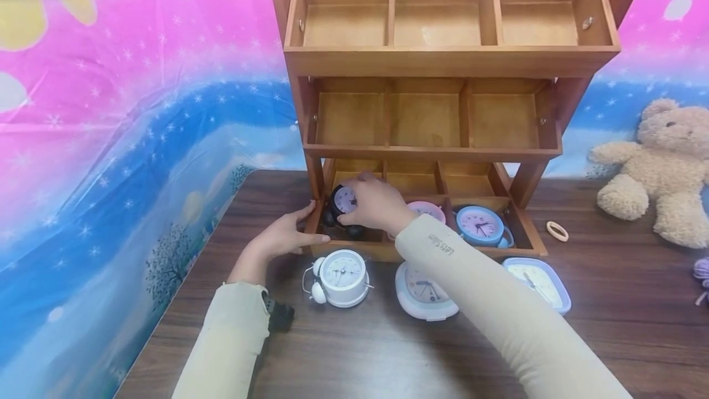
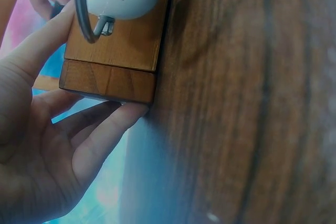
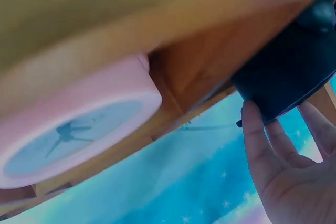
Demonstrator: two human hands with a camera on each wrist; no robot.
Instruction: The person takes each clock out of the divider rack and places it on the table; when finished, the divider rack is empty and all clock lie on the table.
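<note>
Clocks [image 1: 344,199] number six: three in one rack [image 1: 451,63], three outside.

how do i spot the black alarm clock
Find the brown wooden three-tier rack, then its bottom tier, left end. There the right hand holds the round black clock, its dark casing unlike the round pink clock and round blue clock alongside.

The bottom tray [image 1: 383,253] can be entered through the gap beneath the middle tray [image 1: 432,154]. Its front is partly blocked by the white twin-bell clock [image 1: 343,277] and the pale rounded clock [image 1: 423,300]; a narrow passage is left between them. Sideways reach inside is hindered by the pink clock [image 1: 429,208] and the blue clock [image 1: 479,226].
</note>
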